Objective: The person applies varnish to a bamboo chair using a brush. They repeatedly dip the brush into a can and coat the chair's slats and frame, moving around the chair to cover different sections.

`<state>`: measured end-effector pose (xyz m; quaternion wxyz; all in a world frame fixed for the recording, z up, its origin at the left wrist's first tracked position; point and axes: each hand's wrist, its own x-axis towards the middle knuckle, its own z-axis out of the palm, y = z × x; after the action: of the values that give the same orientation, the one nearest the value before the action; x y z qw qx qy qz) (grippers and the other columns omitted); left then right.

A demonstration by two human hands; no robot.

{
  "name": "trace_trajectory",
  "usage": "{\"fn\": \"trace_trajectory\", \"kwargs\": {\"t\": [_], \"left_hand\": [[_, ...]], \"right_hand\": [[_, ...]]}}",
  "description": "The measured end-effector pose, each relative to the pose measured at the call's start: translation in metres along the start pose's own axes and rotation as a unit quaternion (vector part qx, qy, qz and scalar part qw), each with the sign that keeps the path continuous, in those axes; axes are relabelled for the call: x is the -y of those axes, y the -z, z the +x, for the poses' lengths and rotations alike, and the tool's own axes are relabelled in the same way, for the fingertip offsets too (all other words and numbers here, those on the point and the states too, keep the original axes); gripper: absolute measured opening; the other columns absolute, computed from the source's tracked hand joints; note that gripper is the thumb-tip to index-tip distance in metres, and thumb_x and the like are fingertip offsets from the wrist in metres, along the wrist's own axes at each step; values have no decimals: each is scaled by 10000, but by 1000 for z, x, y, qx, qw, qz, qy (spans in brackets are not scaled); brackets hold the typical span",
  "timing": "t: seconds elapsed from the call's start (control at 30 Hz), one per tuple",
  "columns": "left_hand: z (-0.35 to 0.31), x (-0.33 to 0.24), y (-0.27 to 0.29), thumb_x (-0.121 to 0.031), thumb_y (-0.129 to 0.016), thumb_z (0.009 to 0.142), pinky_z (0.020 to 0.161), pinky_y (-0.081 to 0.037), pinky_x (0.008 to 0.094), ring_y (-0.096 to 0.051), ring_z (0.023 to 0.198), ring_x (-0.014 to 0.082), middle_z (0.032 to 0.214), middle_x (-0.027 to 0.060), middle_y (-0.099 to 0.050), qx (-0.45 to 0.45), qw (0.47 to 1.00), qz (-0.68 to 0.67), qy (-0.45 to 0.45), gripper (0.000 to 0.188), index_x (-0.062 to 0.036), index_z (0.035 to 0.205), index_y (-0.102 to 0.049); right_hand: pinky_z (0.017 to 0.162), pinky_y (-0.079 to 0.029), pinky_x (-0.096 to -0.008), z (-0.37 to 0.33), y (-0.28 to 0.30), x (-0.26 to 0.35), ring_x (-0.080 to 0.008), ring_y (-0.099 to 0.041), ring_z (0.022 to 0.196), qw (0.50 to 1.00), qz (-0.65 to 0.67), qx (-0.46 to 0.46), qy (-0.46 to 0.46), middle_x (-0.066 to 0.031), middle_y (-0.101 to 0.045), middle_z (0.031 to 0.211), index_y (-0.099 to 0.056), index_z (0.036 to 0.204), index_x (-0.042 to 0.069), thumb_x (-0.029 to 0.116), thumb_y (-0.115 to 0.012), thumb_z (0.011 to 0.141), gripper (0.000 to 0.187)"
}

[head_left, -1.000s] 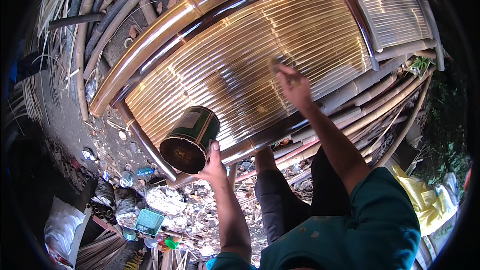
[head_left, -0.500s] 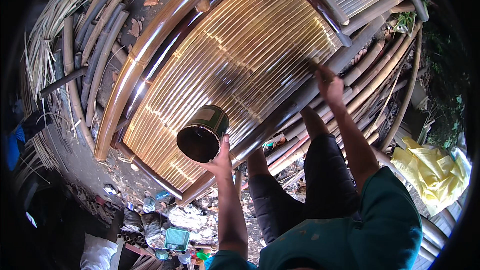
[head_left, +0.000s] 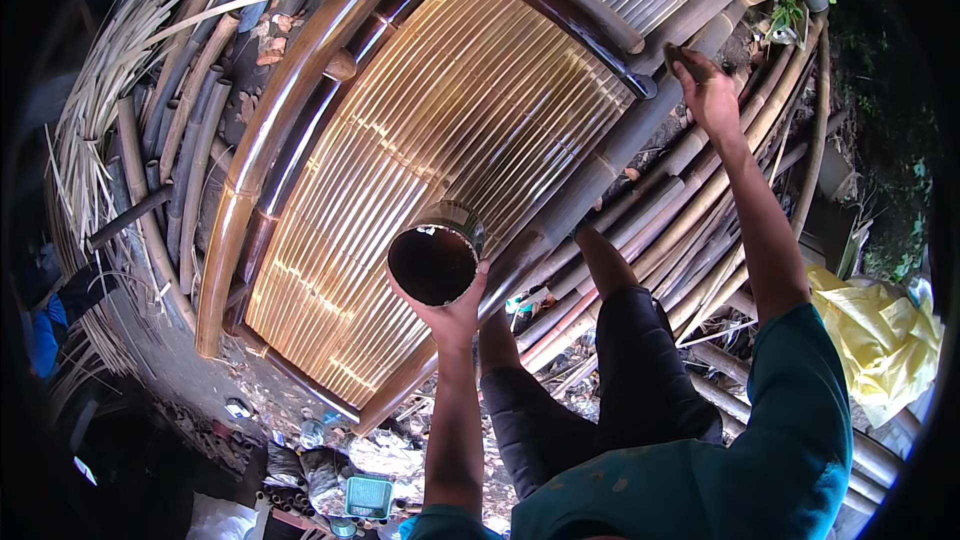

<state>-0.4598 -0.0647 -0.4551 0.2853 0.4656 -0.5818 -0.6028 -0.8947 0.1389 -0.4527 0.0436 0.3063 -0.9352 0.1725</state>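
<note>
My left hand (head_left: 450,316) is wrapped round the lower side of a round tin can (head_left: 464,220). The can is tipped so its dark inside faces me, above the near side of a slatted bamboo panel (head_left: 470,90). Higher and to the right, my right hand (head_left: 712,102) pinches a small brown brush (head_left: 674,60), mostly hidden by the fingers. The brush is at the near dark bamboo rail (head_left: 610,165), close to the corner where a crosspiece (head_left: 570,15) meets it. Slats and rails look glossy.
Long bamboo poles (head_left: 690,205) lie along the near right side. More poles and thin strips (head_left: 110,110) are piled at the far left. A yellow sheet (head_left: 880,340) lies at the right. A green basket (head_left: 369,497) sits among litter at the lower left.
My right hand has moved up and away, from over the slats to the near rail by the crosspiece. The can has shifted slightly right and turned its mouth more toward me.
</note>
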Motion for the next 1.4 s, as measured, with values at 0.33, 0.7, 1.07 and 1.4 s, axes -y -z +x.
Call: {"fn": "trace_trajectory", "kwargs": {"t": [0.33, 0.7, 1.07, 1.4], "left_hand": [[23, -14, -50, -108, -941, 638, 987, -468, 343, -568, 1146, 212, 1237, 122, -531, 146, 978, 122, -87, 899, -17, 1363, -417], [11, 3, -63, -322, -961, 601, 1083, -396, 572, -476, 1262, 498, 1389, 313, -442, 157, 924, 267, -223, 1138, 62, 1463, -324], [18, 17, -55, -243, -886, 693, 1114, -386, 557, -460, 1307, 501, 1413, 317, -447, 198, 914, 294, -195, 1006, 77, 1467, -329], [17, 9, -57, -204, -926, 677, 1086, -412, 513, -491, 1294, 429, 1372, 256, -476, 182, 951, 218, -119, 979, 41, 1435, -358]], "right_hand": [[694, -545, -247, -65, 76, 213, -106, -683, 823, 826, 501, 246, -79, -52, -704, 953, -679, 1126, 8, 86, -720, 936, 209], [705, -579, -416, -106, 20, 225, -321, -722, 773, 896, 323, 296, 71, -112, -741, 937, -686, 1161, 124, 311, -667, 924, 303], [795, -576, -407, -104, 44, 225, -316, -704, 893, 886, 313, 336, 67, -115, -718, 1003, -692, 1214, 132, 295, -740, 895, 362], [844, -569, -348, -112, 21, 196, -245, -722, 972, 819, 491, 295, 14, -129, -724, 1070, -671, 1231, 60, 219, -715, 935, 339]]}}
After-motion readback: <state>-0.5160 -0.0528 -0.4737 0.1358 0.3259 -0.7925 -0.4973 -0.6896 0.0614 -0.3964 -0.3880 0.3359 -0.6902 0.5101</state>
